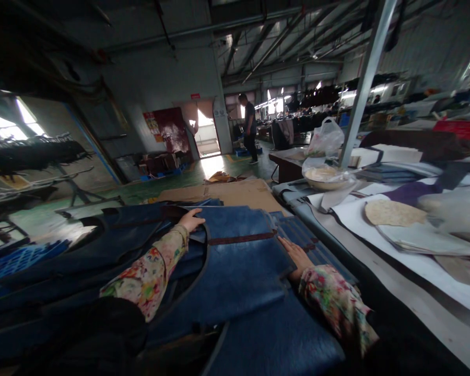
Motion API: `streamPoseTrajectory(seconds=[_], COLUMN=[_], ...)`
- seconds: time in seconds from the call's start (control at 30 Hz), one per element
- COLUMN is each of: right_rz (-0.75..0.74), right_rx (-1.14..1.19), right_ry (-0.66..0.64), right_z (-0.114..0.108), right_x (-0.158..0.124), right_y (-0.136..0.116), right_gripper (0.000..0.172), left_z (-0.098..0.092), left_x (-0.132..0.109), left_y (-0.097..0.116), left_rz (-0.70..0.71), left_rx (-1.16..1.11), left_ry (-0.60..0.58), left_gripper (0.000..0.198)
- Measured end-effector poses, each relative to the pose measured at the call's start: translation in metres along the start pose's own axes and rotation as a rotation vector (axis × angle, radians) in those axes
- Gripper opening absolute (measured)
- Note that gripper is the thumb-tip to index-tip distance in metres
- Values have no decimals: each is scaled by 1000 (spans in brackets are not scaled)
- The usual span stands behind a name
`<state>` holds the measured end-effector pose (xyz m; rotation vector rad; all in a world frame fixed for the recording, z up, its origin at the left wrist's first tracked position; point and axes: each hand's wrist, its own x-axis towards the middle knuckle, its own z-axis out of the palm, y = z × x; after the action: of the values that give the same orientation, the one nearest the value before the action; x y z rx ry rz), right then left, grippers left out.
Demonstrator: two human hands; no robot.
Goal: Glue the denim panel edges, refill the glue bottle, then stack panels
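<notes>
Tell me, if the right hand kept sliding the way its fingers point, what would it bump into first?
The right hand lies flat at the edge of the top blue panel, fingers pointing up and left. Going on, it would probably meet the dark brown strip across that panel first, though depth is hard to judge.

Dark blue textured sheets (pixel 238 261) with a reddish-brown strip (pixel 241 238); multicoloured floral sleeves (pixel 152 271); tan cardboard (pixel 235 193); white sheets (pixel 360 214) on the grey bench (pixel 415 297); green floor (pixel 172 183)
</notes>
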<state>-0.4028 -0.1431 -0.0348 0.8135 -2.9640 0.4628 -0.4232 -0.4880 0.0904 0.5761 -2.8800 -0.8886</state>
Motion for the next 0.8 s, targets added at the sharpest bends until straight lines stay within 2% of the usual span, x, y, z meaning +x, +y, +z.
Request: streamPoseTrajectory(seconds=[0.13, 0.23, 0.33, 0.43, 0.57, 0.63, 0.7, 0.8], right_rz=[-9, -24, -28, -24, 113, 102, 18, -101], right_rx=[-34, -71, -29, 166, 492, 444, 276, 57], right_ry=[7, -1, 8, 26, 60, 93, 142, 176], right_z=[0, -5, -11, -16, -15, -9, -1, 10], right_x=[-1, -4, -5, -3, -1, 0, 2, 3], right_y=[-3, -9, -10, -3, 5, 7, 8, 11], right_gripper=[59, 60, 55, 51, 64, 65, 66, 62], left_z=[9, 10, 8, 5, 6, 8, 7, -10], left_x=[16, 26, 32, 35, 32, 30, 28, 24], left_y=[5, 7, 5, 2, -1, -3, -8, -23], left_rz=[-36, -38, -29, -11, 14, 40, 78, 142], left_rx=[-191, -276, -312, -304, -234, -174, -94, 38], left_ry=[27, 80, 75, 40, 19, 15, 3, -38], left_gripper=[27, 24, 23, 23, 25, 27, 28, 31])
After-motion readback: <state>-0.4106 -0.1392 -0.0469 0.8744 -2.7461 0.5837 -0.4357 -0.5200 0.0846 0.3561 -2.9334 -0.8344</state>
